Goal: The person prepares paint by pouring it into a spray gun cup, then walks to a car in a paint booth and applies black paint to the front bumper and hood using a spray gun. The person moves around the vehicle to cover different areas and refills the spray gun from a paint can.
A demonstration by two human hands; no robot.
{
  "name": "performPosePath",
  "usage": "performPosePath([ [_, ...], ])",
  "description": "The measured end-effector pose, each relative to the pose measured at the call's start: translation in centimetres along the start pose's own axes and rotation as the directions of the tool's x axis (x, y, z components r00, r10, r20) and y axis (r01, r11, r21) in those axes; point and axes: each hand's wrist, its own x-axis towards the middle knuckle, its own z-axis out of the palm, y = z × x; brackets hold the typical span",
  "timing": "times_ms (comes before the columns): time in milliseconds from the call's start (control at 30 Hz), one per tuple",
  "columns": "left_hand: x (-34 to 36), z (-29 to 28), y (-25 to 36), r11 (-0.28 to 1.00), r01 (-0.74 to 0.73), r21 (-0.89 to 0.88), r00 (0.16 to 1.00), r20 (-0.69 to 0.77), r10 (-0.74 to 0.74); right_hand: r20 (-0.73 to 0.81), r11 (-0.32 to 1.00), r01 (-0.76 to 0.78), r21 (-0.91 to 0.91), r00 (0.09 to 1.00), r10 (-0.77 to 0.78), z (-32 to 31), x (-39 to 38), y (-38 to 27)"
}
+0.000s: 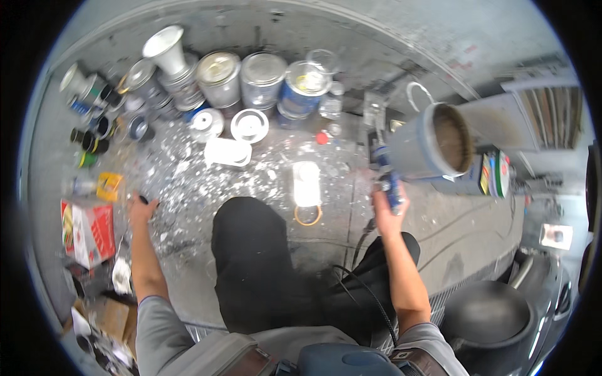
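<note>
My right hand (pixel 390 207) grips a blue-and-silver tool (pixel 386 175), slightly blurred, beside a large grey bucket (pixel 417 147) with a brown-stained inside. A dark hose (pixel 362 241) runs down below that hand. Over at the left, my left hand (pixel 139 212) is low over the paint-spattered floor (pixel 172 169), its fingers curled at a small dark object too small to name. A yellow item (pixel 110 187) and a red-and-white box (pixel 88 232) lie near it. A glossy white rectangular item (pixel 306 183) and an orange ring (pixel 308 217) lie between my hands.
Cans (pixel 260 81), white containers (pixel 227 152) and bottles line the wall (pixel 376 44). At right stand a metal tin (pixel 476 175), panels (pixel 545 116) and a black rounded object (pixel 486 313). Cardboard (pixel 113 316) lies at lower left. My dark-clothed legs (pixel 248 257) fill the lower middle.
</note>
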Motion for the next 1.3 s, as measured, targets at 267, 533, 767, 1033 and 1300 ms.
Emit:
performPosePath([
  [267,2.0,0.1,-1.8,0.997,-0.074,0.031,0.997,0.003,0.074,0.35,0.981,0.063,0.183,0.928,-0.125,2.0,-7.6,4.8],
  [533,-0.7,1.2,-1.4,0.993,-0.079,-0.082,0.997,0.008,0.08,0.399,0.931,0.327,0.165,0.841,-0.366,2.4,-6.6,3.3],
  [767,-8.4,-14.2,11.0,0.48,-0.514,-0.711,0.856,-0.387,0.343,0.317,0.925,0.358,0.128,0.869,-0.38,2.9,-6.4,-0.3],
  [1033,-37.7,-29.1,31.8,-0.294,-0.681,-0.67,0.182,-0.544,0.819,0.216,0.955,0.254,0.155,0.934,-0.284,4.5,-6.3,-2.2],
  [1300,-44.0,-35.7,32.1,-0.105,-0.984,-0.146,-0.08,-0.166,0.983,0.242,0.963,0.243,0.115,0.934,-0.264,4.3,-5.8,-1.7],
])
